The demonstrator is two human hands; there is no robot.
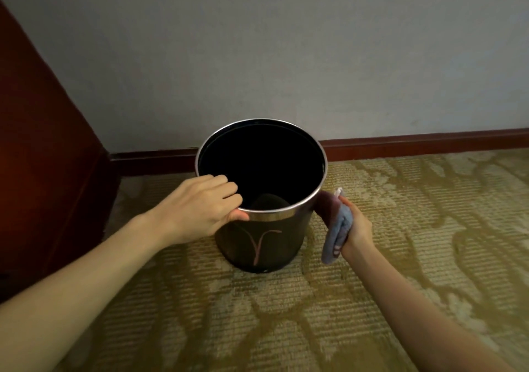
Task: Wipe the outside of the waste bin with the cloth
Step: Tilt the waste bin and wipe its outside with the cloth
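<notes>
The waste bin [262, 200], a dark round bucket with a metal band at its rim and a pale branching mark on its near side, stands upright on the patterned carpet [400, 257] close to the wall [286, 42] and its reddish skirting board [415, 142]. A dark wooden panel [43, 142] rises to the left.

In the head view, the left hand [200, 208] reaches in from the lower left with the forearm stretched out, fingers curled over the near left rim and the thumb pressed on the metal band outside, gripping the bin's edge. The right hand [356, 224] comes from the lower right, wrist bent, closed on a folded blue-grey cloth [336, 228]. The cloth's upper part lies against the bin's right outer wall just under the rim, while its lower end hangs free beside the wrist.
</notes>
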